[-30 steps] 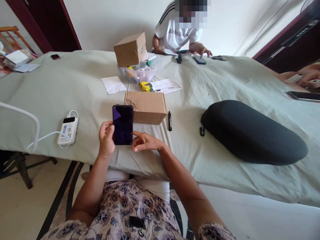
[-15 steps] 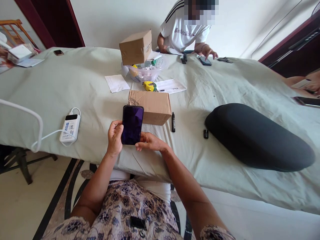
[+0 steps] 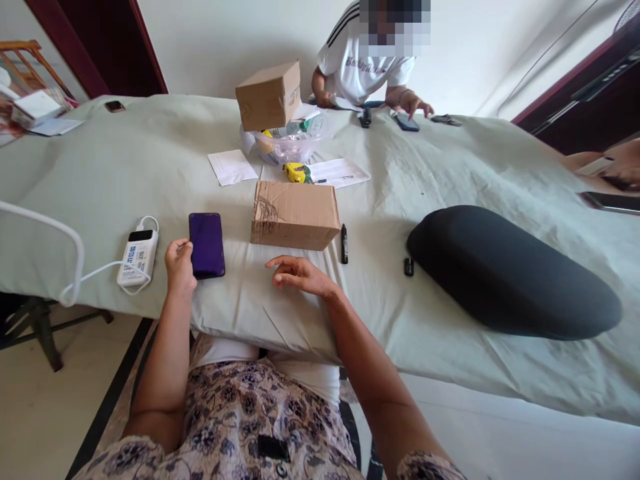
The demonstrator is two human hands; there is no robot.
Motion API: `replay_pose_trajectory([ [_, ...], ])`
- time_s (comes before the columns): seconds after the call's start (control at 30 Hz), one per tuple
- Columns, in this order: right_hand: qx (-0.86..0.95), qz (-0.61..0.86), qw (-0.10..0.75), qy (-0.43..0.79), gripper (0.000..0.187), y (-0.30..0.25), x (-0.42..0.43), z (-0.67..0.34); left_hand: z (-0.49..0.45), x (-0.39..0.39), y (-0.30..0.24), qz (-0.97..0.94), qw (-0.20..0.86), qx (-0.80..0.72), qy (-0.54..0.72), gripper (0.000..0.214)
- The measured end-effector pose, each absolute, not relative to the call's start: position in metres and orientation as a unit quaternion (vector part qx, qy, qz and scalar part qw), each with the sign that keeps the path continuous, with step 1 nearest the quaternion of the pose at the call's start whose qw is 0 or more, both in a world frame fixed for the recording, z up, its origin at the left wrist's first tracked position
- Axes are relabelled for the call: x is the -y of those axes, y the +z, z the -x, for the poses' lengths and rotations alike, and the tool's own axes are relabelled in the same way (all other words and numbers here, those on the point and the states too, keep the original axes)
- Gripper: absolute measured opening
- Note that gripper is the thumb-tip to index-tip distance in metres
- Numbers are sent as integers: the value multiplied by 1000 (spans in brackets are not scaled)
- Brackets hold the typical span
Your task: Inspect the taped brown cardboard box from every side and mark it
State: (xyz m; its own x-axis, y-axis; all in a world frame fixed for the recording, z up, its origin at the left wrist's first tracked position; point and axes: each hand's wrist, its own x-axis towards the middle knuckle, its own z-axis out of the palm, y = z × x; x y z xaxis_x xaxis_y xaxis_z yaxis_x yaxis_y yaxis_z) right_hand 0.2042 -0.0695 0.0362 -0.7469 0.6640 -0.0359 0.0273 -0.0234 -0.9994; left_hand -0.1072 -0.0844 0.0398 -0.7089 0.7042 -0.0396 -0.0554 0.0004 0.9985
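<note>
My left hand grips the left edge of a dark smartphone, its purplish screen facing up, low over the cloth-covered table. To the right, my right hand holds nothing; its fingers are loosely bent and apart. Just beyond that hand sits a closed brown cardboard box with black scribbles on its left end. Beside the box lies a black marker. A white power bank with a white cable is left of the phone.
A black padded seat fills the right side, a small black object beside it. Behind the box are a yellow tape measure, papers and a plastic basin with another box on top. A person sits opposite, touching a phone.
The smartphone has moved left and lower in my left hand, away from the cardboard box. My right hand has let go of it and stays in front of the box.
</note>
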Motion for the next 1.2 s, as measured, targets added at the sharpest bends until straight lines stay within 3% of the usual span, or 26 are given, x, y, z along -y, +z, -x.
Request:
replay_pose_trajectory([
  [0.3, 602, 332, 401, 605, 54, 46, 66, -214, 126, 75, 43, -257, 284, -722, 576, 10],
  [0.5, 468, 392, 670, 423, 43, 48, 55, -226, 122, 82, 51, -422, 140, -777, 446, 25],
  [0.6, 375, 456, 751, 295, 37, 45, 46, -236, 102, 82, 60, -496, 62, -728, 469, 38],
  [0.73, 407, 545, 707, 193, 45, 32, 36, -246, 53, 70, 68, -574, 75, -646, 498, 56],
  [0.93, 595, 545, 580, 111, 58, 14, 36, -235, -24, 41, 62, -600, 116, -602, 514, 74],
  [1.2, 571, 566, 594, 20, 56, 18, 46, -217, -53, 48, 55, -593, 81, -640, 481, 67],
])
